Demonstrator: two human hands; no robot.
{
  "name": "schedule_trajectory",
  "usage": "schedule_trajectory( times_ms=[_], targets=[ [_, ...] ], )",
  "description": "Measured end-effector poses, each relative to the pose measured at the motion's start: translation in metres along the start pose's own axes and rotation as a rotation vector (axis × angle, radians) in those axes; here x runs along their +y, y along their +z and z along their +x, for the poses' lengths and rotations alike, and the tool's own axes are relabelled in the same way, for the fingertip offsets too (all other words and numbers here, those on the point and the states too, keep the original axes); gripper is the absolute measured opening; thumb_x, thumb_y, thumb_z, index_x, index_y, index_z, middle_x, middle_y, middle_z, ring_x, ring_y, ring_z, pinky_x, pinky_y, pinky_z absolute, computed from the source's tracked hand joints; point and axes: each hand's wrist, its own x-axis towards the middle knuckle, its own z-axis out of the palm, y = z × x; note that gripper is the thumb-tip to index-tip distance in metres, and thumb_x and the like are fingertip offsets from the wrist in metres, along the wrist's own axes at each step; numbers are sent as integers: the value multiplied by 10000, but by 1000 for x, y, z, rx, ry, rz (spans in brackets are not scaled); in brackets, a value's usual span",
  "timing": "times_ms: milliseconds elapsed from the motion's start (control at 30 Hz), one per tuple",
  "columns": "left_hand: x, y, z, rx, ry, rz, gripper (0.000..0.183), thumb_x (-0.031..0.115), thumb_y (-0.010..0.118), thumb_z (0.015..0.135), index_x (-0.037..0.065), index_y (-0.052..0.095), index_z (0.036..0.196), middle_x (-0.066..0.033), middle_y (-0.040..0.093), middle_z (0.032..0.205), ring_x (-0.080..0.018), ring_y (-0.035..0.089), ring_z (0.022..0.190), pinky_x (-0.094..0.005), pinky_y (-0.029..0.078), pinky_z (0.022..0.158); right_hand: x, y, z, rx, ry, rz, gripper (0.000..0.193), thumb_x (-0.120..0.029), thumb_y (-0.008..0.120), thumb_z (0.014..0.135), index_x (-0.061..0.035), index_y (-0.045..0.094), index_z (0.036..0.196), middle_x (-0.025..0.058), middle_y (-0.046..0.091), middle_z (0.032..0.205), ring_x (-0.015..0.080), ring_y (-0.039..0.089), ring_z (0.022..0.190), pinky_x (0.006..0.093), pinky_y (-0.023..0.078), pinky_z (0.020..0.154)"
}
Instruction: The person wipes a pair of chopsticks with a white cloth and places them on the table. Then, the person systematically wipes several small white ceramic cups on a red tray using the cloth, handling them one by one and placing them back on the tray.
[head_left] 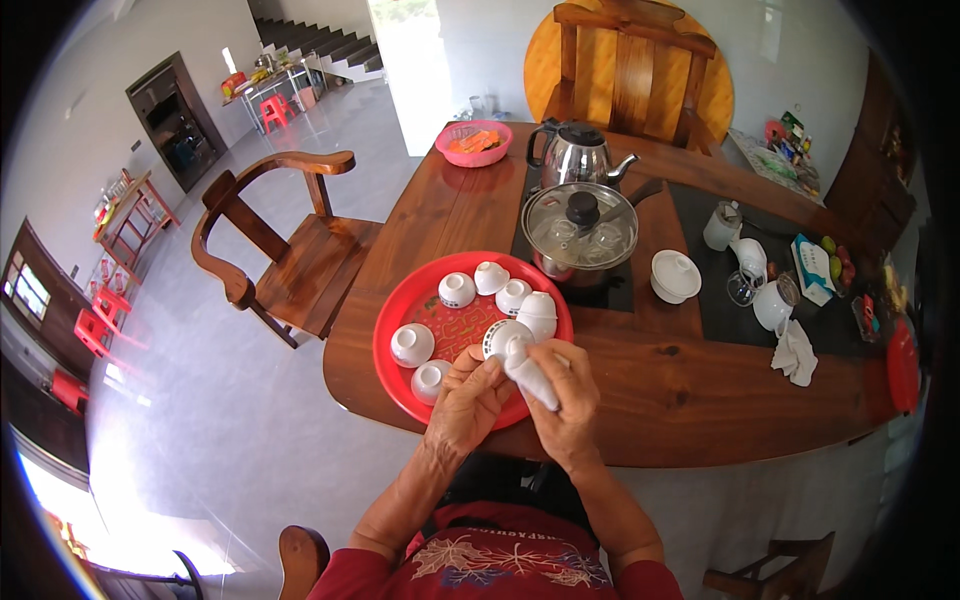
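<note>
Both hands (520, 390) wipe a cup (503, 337) over red tray (392, 330).

Both forearms come up from the lower edge and meet over the near rim of the red tray (395, 370). The left hand (470, 400) is bent at the wrist, its fingers curled in toward the right hand, with the fingertips touching the white cloth (530, 380). The right hand (570, 395) is closed around that cloth, knuckles up, thumb pressed along it, just right of the left hand.
</note>
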Motion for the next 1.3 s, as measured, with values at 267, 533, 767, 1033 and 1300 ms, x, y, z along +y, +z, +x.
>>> schedule_trajectory(
  times_ms=[267, 533, 767, 1033, 1300],
  targets=[
    [-1, 4, -2, -70, 28, 71, 77, 93, 516, 956, 60, 568, 1003, -51, 621, 1078, -145, 580, 1022, -370, 451, 971, -6, -7, 21, 2, 58, -27, 410, 88, 646, 715, -20, 613, 1109, 137, 520, 1013, 302, 572, 895, 368, 488, 761],
    [-5, -14, 2, -23, -5, -19, 128, 183, 521, 958, 67, 549, 1006, -65, 620, 1033, -190, 604, 985, -388, 497, 896, -11, 2, 3, -91, -248, -192, 512, 99, 697, 625, -79, 648, 1102, 139, 536, 1029, 295, 557, 890, 370, 494, 709],
    [2, -8, 4, 58, -162, -169, 383, 314, 512, 965, 67, 490, 1258, -114, 566, 1221, -257, 551, 1128, -424, 447, 1000, 0, 17, -21, -22, -92, -114, 498, 90, 733, 603, -96, 663, 1060, 106, 527, 1029, 264, 555, 902, 351, 494, 732],
    [6, -4, 2, 3, -151, -95, 413, 276, 509, 965, 78, 459, 1323, -59, 526, 1317, -206, 494, 1229, -387, 402, 1053, -1, 1, 3, 55, 191, 177, 284, 44, 661, 777, -17, 608, 1049, 112, 553, 1006, 231, 575, 906, 307, 462, 789],
    [6, 1, 3, 74, -127, -15, 442, 294, 523, 956, 37, 456, 1309, -84, 528, 1301, -226, 504, 1217, -412, 407, 1049, 0, 0, 10, 9, 112, 15, 393, 40, 659, 744, -28, 604, 1127, 153, 532, 1065, 315, 565, 946, 364, 476, 817]
  ],
)
